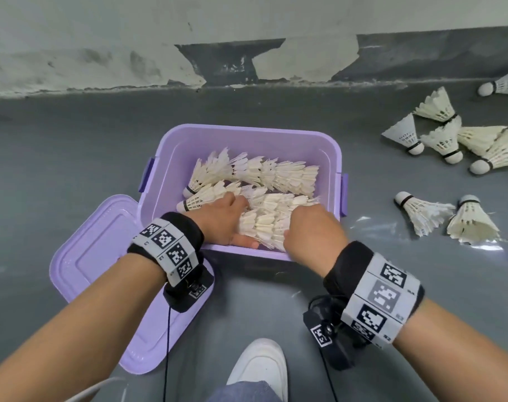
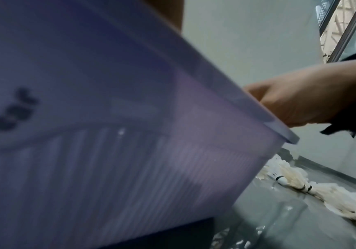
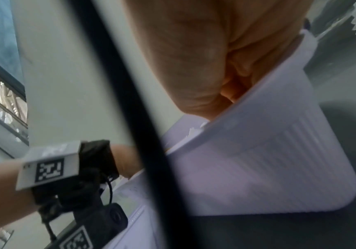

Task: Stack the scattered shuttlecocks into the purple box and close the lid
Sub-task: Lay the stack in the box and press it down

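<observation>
The open purple box (image 1: 247,132) stands on the grey floor, with rows of nested white shuttlecocks lying inside. Both hands reach over its near wall. My left hand (image 1: 223,224) and right hand (image 1: 313,227) each grip one end of the nearest shuttlecock row (image 1: 264,224), fingers over it and thumbs on its near side. A second row (image 1: 206,198) and a back row (image 1: 261,169) lie beyond it. The left wrist view shows the box's outer wall (image 2: 130,134) and my right hand (image 2: 300,101) above its rim. The right wrist view shows my palm (image 3: 204,59) over the box wall (image 3: 268,160); the fingertips are hidden.
The purple lid (image 1: 101,256) lies flat on the floor, left of the box. Several loose shuttlecocks (image 1: 444,140) are scattered on the floor to the right, two nearer ones (image 1: 426,213) among them. A white shoe (image 1: 261,364) is in front of the box; a wall (image 1: 101,39) runs behind it.
</observation>
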### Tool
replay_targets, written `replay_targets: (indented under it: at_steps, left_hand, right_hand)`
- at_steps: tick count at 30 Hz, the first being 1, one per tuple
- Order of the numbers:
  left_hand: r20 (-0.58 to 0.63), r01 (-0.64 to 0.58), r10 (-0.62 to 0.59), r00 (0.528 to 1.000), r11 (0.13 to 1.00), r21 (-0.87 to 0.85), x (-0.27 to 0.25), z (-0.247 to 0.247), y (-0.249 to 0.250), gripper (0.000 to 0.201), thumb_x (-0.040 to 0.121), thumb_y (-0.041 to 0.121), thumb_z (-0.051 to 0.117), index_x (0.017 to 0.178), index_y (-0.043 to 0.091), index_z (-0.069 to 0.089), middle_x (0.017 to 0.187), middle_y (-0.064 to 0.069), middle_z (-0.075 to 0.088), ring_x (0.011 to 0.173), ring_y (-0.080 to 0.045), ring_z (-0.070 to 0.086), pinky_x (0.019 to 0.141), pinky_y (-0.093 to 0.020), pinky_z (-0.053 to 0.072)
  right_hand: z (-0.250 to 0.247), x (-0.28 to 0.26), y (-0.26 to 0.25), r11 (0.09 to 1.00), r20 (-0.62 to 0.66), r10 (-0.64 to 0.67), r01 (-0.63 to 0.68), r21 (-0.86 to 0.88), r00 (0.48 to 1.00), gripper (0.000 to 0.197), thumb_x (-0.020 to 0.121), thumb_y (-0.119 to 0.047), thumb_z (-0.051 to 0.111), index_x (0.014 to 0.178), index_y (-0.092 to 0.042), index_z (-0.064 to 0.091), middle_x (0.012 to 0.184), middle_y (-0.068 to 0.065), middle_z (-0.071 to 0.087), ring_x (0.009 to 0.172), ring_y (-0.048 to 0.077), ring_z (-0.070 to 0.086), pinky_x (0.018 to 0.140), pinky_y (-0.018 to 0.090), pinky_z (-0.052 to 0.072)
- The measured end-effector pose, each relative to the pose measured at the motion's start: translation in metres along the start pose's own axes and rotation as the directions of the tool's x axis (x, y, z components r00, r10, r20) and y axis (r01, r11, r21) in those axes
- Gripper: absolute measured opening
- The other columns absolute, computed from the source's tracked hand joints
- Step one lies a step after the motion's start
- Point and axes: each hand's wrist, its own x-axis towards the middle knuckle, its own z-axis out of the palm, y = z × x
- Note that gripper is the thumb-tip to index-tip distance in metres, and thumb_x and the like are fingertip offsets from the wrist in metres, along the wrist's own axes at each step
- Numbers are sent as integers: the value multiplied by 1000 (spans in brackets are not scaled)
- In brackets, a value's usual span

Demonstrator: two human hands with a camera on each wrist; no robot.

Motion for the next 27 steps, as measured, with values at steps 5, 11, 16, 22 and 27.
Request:
replay_targets:
  at_steps: [5,11,16,22,27]
  left_hand:
    - [131,-9,37,991,978,-210,-9,-13,0,75,86,40,64,148,22,25,147,0,30,132,-23,38,111,-40,31]
    - [-358,-135,71,931,978,-159,-22,-23,-7,37,73,-11,52,96,15,67,95,0,63,88,-18,59,79,-29,51]
    - [-371,-130,56,927,976,-177,-18,-15,2,22,75,6,66,83,22,54,76,8,55,72,-15,52,61,-22,41]
    - [-457,-136,83,885,987,-85,-7,-16,14,57,70,22,77,118,23,48,118,0,43,116,-21,39,93,-30,39]
    - [-341,-149,153,928,988,37,14,-23,24,131,57,35,89,151,33,-2,159,1,-11,146,-22,-9,118,-49,12]
  right_hand:
    - [-1,5,-5,994,114,-25,37,-108,993,32,84,-1,46,61,-14,27,67,3,32,70,21,44,61,26,37]
    - [5,11,-6,914,167,-102,159,-374,981,15,92,-8,39,82,-8,50,77,5,45,84,22,47,69,26,40]
    - [16,9,-2,871,31,-90,94,-483,995,28,98,-24,39,106,-3,57,101,15,59,112,35,41,91,35,40]
    - [23,3,2,995,-413,-100,85,-55,905,43,74,-10,67,110,-5,44,115,16,42,103,30,46,80,29,42]
    - [15,8,8,992,-151,-114,103,-77,982,81,84,-15,58,147,0,9,154,22,0,144,38,0,118,40,9]
